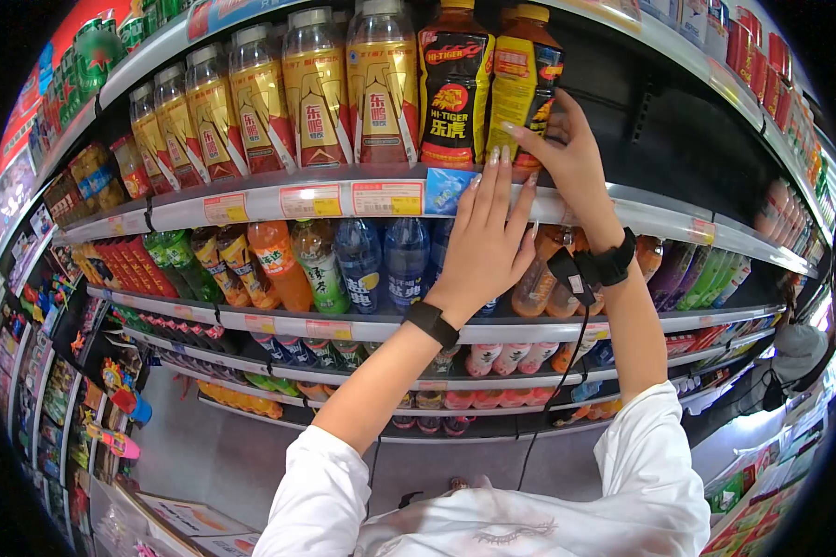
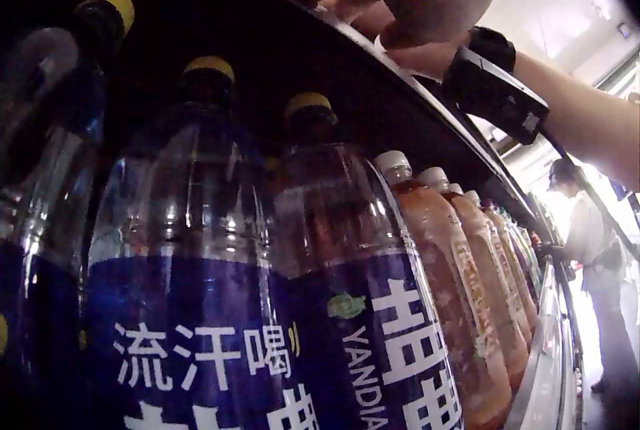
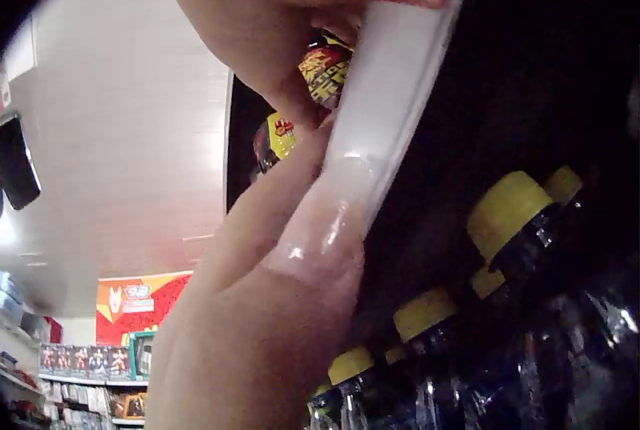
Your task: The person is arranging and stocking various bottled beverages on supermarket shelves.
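Observation:
A yellow-and-black Hi-Tiger drink bottle stands at the right end of the upper shelf row, its label turned partly sideways. My right hand grips it by its right side, thumb across the front and fingers behind. Below, my left hand lies flat over the shelf's front rail with straight fingers, fingertips near the bottle's base. A matching Hi-Tiger bottle stands directly to the left. In the right wrist view, the left thumb rests on the white rail.
Gold-labelled bottles line the upper shelf to the left. Blue-labelled bottles and orange-brown drinks fill the shelf beneath. A black cable hangs from the right wristband. Another person stands down the aisle.

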`<state>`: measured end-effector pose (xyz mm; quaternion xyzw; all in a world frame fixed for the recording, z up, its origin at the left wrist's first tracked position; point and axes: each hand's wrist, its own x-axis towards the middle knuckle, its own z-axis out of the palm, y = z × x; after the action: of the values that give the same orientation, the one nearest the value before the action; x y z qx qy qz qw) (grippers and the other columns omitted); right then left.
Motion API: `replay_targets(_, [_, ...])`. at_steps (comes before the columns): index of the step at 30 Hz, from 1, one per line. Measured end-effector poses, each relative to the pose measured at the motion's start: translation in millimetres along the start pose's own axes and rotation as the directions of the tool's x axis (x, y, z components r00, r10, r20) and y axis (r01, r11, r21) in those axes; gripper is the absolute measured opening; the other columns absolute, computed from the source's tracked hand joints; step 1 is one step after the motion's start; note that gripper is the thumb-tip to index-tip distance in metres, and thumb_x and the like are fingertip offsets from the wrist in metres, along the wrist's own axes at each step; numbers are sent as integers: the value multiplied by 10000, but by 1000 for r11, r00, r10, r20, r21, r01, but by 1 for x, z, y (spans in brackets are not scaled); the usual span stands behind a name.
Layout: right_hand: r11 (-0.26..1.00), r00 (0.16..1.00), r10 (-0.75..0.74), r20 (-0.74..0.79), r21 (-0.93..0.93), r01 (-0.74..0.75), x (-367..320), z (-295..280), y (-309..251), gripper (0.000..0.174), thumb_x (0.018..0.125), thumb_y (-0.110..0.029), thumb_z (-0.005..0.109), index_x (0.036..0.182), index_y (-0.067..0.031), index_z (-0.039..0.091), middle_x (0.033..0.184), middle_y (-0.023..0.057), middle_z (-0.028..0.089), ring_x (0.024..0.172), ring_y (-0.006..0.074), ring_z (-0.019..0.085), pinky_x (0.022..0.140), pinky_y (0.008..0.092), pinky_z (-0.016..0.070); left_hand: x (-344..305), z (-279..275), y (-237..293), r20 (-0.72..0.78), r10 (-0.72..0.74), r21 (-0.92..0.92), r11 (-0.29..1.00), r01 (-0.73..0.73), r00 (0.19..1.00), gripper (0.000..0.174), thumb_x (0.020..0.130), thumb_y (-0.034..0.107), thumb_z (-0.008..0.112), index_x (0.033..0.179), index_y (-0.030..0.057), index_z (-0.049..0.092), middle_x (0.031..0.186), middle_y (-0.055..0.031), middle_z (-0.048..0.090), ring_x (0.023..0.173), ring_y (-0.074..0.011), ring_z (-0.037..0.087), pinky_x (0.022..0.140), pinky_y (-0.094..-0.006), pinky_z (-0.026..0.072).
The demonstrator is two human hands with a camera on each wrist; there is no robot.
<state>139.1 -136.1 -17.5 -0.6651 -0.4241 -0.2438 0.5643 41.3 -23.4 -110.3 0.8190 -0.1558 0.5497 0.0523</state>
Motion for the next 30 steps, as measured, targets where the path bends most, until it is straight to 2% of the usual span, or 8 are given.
replay_targets(3, [973, 1000, 11, 28, 228, -17, -2, -2, -2, 854, 785, -284, 817, 1393, 90, 348, 1078, 195, 623, 983, 223, 637, 831, 317, 530, 1, 0, 0, -8, 4, 2, 1000, -4, 1000, 560, 874, 235, 576, 1379, 19, 466, 1486, -297, 321, 1417, -414, 274, 1120, -523, 249])
replay_targets(6, [995, 997, -80, -17, 64, 81, 2, 2, 6, 860, 781, -290, 822, 1395, 83, 349, 1058, 194, 630, 932, 217, 649, 809, 313, 537, 1, -2, 0, -1, 3, -13, 1000, -3, 1000, 563, 866, 232, 581, 1374, 15, 470, 1490, -299, 315, 1418, -417, 271, 1122, -523, 246])
replay_targets(9, [986, 998, -37, -46, -167, 29, -4, 7, -7, 872, 790, -292, 814, 1410, 84, 330, 1052, 191, 634, 903, 210, 654, 798, 309, 541, 0, 1, 0, -4, -2, -13, 1000, 2, 1000, 567, 858, 232, 586, 1368, 11, 477, 1492, -301, 311, 1419, -419, 268, 1124, -522, 243])
replay_targets(15, [998, 1000, 22, -5, 52, -22, -2, 0, -2, 889, 751, -339, 840, 1365, 110, 381, 1095, 191, 624, 882, 216, 656, 783, 311, 539, 0, 1, -2, -10, 6, -18, 1000, -6, 1000, 576, 854, 231, 589, 1374, 13, 471, 1485, -302, 321, 1411, -423, 282, 1123, -521, 247])
replay_targets(18, [1000, 997, -10, -80, 18, 11, -1, 9, 6, 858, 755, -326, 837, 1348, 123, 409, 1057, 193, 650, 914, 223, 662, 794, 322, 539, -1, 0, -1, 0, -4, -30, 1000, 4, 1000, 575, 858, 230, 587, 1377, 14, 467, 1482, -302, 326, 1407, -424, 288, 1123, -518, 250])
replay_targets(21, [911, 973, -192, -130, -391, 127, -4, 15, 1, 825, 778, -284, 818, 1358, 124, 397, 1050, 195, 662, 944, 222, 664, 801, 332, 541, -1, -1, 0, 10, -6, -5, 1000, 6, 1000, 539, 877, 245, 561, 1343, -15, 492, 1497, -299, 311, 1421, -403, 280, 1154, -475, 217])
replay_targets(24, [975, 993, -14, -114, -223, -11, -4, 12, 1, 850, 757, -308, 829, 1347, 123, 395, 1082, 212, 651, 946, 237, 668, 791, 335, 545, -2, 0, -1, 9, -6, -8, 1000, 6, 1000, 535, 880, 245, 558, 1346, -11, 490, 1493, -299, 315, 1422, -402, 279, 1153, -474, 216])
replay_targets(30, [999, 997, -29, -75, -19, 28, -7, 11, -12, 771, 746, -275, 837, 1285, 115, 447, 1049, 215, 661, 924, 246, 677, 782, 324, 543, -2, 0, 0, -16, -8, -43, 999, 8, 1000, 567, 851, 216, 596, 1363, 8, 474, 1490, -299, 316, 1399, -425, 298, 1121, -513, 260])
